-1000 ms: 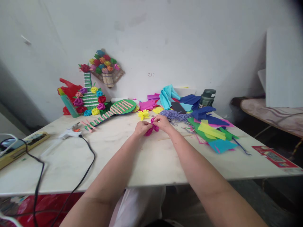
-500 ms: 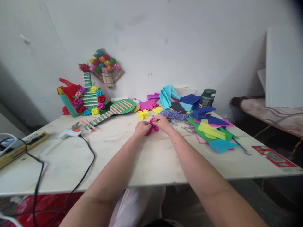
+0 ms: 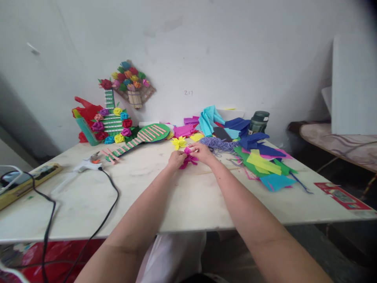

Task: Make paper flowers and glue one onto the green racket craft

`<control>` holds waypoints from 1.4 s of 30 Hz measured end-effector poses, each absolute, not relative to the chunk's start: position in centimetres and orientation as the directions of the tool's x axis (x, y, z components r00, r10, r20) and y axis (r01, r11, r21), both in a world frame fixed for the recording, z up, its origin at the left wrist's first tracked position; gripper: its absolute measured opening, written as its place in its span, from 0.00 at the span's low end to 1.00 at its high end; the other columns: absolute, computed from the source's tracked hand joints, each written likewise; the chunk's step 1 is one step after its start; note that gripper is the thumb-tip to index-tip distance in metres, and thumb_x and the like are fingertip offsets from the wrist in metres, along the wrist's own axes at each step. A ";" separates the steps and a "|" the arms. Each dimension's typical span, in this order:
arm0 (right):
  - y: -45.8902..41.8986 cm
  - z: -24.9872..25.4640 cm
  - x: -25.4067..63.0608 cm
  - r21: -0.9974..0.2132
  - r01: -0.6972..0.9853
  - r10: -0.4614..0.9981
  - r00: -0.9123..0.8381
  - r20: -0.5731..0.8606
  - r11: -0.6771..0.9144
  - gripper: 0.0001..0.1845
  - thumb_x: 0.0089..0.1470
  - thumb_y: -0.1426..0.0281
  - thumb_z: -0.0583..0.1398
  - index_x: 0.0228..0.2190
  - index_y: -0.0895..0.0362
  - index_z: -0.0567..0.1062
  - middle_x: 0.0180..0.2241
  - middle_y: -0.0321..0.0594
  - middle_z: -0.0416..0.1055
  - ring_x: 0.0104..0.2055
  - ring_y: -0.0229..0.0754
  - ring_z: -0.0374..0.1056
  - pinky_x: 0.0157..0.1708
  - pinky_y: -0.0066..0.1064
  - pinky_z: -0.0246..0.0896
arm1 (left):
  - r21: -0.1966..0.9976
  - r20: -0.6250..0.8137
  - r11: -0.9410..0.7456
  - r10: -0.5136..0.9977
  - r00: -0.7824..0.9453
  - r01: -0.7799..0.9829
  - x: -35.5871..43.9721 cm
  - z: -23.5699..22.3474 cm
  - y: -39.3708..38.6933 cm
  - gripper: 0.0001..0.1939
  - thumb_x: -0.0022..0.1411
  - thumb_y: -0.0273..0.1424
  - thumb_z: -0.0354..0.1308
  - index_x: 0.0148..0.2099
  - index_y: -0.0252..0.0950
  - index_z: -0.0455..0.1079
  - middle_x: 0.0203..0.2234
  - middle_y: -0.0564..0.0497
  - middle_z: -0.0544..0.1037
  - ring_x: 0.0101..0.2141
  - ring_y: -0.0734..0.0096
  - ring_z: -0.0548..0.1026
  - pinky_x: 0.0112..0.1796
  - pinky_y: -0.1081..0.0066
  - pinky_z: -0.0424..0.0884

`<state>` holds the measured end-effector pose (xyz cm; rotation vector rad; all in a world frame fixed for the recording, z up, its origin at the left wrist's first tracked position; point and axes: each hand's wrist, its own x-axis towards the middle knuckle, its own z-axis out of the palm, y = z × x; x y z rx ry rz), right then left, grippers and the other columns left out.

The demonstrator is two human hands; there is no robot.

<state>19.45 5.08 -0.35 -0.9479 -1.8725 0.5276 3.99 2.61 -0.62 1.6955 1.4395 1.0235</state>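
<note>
Left hand [image 3: 176, 159] pinches the left side of the magenta paper [image 3: 191, 159], which sits between both hands at the table's middle, just in front of the yellow paper flower [image 3: 178, 143]. Compared with a half second ago, its petal-like strips fan out more and a paler tip shows—shaping seems partway along. Right hand [image 3: 202, 152], beside the purple yarn [image 3: 219, 144], has thumb and finger at that tip—clamped or merely touching, I can't tell.

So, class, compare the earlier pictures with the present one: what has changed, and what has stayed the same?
The magenta paper has changed shape: its lower strips look more spread out, and its upper tip sits slightly further left. The left hand still grips it; the right hand remains at it. The yellow flower and glue gun stayed put.
</note>
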 end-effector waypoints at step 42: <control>4.2 0.1 19.3 -0.850 0.331 0.896 -0.323 0.304 0.409 0.06 0.34 0.77 0.58 0.21 0.60 0.74 0.21 0.33 0.69 0.24 0.35 0.64 0.27 0.27 0.60 | 0.787 0.157 -0.209 0.978 0.140 0.580 3.5 -0.8 2.8 0.13 0.50 0.36 0.55 0.20 0.33 0.66 0.11 0.56 0.60 0.17 0.78 0.56 0.20 0.75 0.51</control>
